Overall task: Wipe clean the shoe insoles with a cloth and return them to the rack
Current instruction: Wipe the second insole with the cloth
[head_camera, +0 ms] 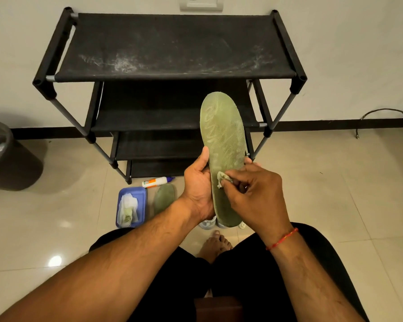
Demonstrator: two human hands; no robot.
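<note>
A long green insole (222, 133) stands upright in front of me, toe end up. My left hand (198, 184) grips its lower left edge from behind. My right hand (254, 189) pinches a small pale cloth (222, 178) and presses it against the lower part of the insole. A second green insole (164, 198) lies flat on the floor tiles below my left wrist. The black fabric shoe rack (172, 47) stands against the wall behind, its dusty top shelf bare.
A blue tray (141, 194) holding white cloths sits on the floor left of the lying insole. A small white bottle (155, 182) lies beside it near the rack's foot. A dark bin (7, 159) stands at the left. White shoes (207, 223) peek under my hands.
</note>
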